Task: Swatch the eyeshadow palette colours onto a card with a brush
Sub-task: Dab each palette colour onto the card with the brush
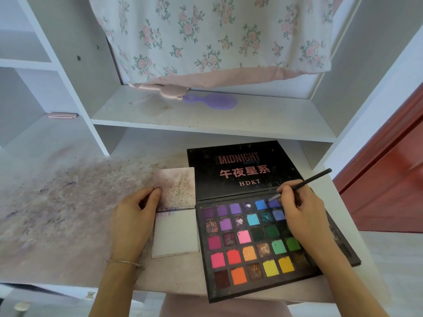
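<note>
Brush [304,183] tip — palette's [229,287] blue-violet pan

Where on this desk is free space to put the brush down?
Free: the stained desk top left of the left hand, and the shelf right of the purple hairbrush. Crowded: the card and palette sit edge to edge, under the right hand with the brush.

The open black eyeshadow palette [263,243] holds rows of square pans — purples and blues at the top, teal and greens in the middle, pinks, reds, oranges and yellows below, with a few glittery browns. Its black lid [238,170] carries pink lettering. The small white card pad [176,234] shows purple streaks along its top edge — its folded-back page [175,186] is smudged mauve. Above hangs cream cloth with pink roses [206,35].
</note>
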### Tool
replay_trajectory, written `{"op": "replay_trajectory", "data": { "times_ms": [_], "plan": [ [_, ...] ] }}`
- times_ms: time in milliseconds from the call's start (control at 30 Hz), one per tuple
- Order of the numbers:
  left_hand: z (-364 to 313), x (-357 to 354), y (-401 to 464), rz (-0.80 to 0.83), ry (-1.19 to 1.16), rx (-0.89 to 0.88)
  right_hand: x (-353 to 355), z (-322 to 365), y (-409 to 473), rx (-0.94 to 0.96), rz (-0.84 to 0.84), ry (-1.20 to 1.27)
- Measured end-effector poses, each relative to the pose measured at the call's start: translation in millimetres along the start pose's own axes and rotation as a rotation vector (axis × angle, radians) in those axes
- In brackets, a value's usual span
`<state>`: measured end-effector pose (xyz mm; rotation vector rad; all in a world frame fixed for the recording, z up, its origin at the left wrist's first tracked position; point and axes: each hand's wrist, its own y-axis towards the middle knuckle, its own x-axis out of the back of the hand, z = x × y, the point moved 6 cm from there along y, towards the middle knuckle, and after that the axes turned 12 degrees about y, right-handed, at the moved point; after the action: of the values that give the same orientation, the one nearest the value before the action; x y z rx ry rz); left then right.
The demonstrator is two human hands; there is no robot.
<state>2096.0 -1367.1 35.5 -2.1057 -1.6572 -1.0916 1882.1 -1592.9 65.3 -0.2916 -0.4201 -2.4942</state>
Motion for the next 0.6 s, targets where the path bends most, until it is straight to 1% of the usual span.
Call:
{"op": "replay_trajectory", "data": {
  "times_ms": [100,300,467,600],
  "plan": [
    [-1.4,1.0,-0.6,0.0,-0.004,0.005,-23.3,11.4,-5.0,0.011,0.072,0.121],
    [-3.9,2.8,-1.7,-0.003,-0.017,-0.004,-76.2,33.0,-17.2,0.058,0.22,0.246],
    [-3.6,3.8,-2.3,-0.014,-0.001,-0.008,-114.6,39.9,-21.1,0.043,0.354,0.232],
    [-1.9,1.5,-1.3,0.01,-0.004,-0.004,-128.7,38.2,-19.5,0.029,0.395,0.209]
  ]
}}
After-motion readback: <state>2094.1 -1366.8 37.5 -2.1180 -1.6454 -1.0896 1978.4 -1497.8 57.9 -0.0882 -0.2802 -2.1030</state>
